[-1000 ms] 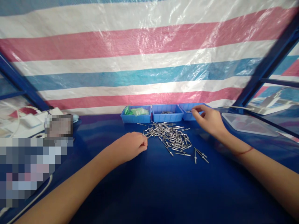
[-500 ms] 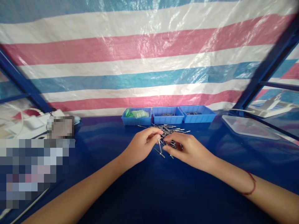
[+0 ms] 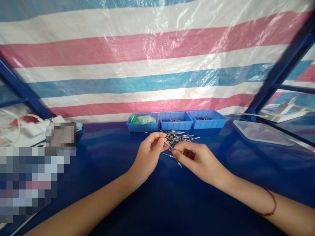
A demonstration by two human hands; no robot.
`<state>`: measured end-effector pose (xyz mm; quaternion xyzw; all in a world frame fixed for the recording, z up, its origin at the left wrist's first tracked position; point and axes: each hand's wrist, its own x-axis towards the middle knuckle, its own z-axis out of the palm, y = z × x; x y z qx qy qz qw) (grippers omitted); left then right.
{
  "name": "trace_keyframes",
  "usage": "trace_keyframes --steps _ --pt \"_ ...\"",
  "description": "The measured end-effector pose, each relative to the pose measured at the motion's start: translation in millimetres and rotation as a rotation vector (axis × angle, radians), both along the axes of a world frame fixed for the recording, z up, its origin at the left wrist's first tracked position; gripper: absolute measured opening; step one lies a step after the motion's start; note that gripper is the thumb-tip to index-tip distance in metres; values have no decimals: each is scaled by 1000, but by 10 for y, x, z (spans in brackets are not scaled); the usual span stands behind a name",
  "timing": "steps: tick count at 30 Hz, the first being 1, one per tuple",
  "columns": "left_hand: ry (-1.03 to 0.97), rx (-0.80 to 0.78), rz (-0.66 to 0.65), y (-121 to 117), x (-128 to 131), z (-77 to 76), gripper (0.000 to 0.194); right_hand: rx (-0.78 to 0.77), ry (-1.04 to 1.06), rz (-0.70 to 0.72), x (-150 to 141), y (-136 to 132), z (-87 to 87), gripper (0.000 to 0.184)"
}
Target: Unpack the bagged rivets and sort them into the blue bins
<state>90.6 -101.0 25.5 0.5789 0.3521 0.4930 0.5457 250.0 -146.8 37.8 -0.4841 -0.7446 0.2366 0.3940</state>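
Thumb and fingers of my left hand (image 3: 149, 155) pinch a silvery blind rivet (image 3: 167, 143), which slants down to the right. My right hand (image 3: 197, 159) is closed too, its thumb and forefinger pinched at what looks like the lower end of the same rivet; the fingertips partly hide it. Just behind and between the hands lies a loose pile of blind rivets (image 3: 180, 137) on the dark blue table (image 3: 157, 203). A couple of single rivets (image 3: 178, 162) lie apart from the pile, on the near side by my right fingertips.
Three blue bins stand along the back: a left bin (image 3: 143, 127) with green plastic packets, a middle bin (image 3: 176, 125) and a right bin (image 3: 209, 123) with rivets. A clear plastic lid (image 3: 262, 132) lies at right. White power strips and a blurred-out area occupy the left.
My right fingers have closed into a pinch near the left hand. The rivet in my left hand has swung from hanging steeply to slanting toward the right hand.
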Motion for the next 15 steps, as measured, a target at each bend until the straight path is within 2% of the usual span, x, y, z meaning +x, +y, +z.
trace_keyframes --steps 5,8,15 --pt "222 105 -125 -51 -21 20 23 78 66 -130 81 33 26 17" --pt "288 133 -202 -96 -21 16 25 94 91 -122 92 24 37 18" --pt "319 172 -259 -97 -16 16 23 101 138 -81 67 2 22 19"
